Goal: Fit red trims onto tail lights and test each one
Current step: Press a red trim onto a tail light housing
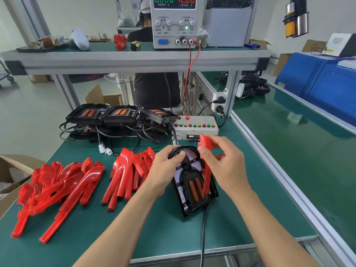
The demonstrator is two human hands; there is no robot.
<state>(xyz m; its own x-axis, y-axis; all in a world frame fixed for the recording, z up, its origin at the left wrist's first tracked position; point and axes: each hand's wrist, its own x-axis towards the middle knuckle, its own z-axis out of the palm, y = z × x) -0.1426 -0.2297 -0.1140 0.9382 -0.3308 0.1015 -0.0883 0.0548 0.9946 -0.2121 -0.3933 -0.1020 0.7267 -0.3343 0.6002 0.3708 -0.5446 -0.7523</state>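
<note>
Red trim [205,151] is pinched in the right hand [223,160] against the tail light [192,182] gripped by the left hand [165,170] on the mat, many loose trims [63,184] and untrimmed lights [119,114] waiting

Both forearms are bare, no sleeves in view. The left hand [167,168] and right hand [225,162] wear no gloves, rings or watch.

Bare mat [260,199] lies right of the tail light [192,185]; red trims [81,182] crowd its left
</note>
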